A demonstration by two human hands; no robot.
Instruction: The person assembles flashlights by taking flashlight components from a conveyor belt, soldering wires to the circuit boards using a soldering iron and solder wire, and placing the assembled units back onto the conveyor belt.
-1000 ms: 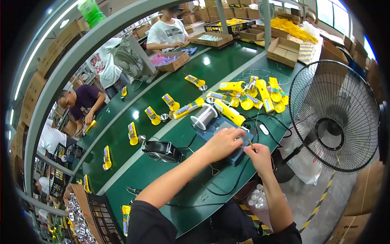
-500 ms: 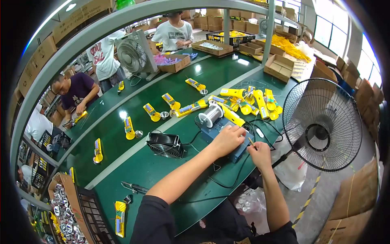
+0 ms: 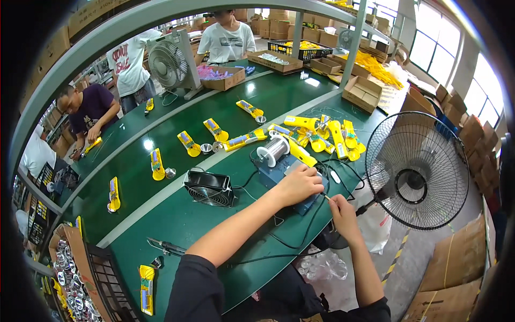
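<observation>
right hand [image 3: 344, 216] pinches a thin rod [image 3: 326, 197]; left hand [image 3: 300, 185], fingers' closure unclear, should steady the blue box [image 3: 269, 176] near the bench [image 3: 177, 220] edge.

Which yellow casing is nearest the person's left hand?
The yellow casing just beyond the left hand, immediately right of the silvery spool; the others lie farther away.

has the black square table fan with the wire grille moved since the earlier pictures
No, it shows no clear shift either way: the black square table fan stands beside the long pale grey strip, left of the dark-blue box, as before.
</observation>
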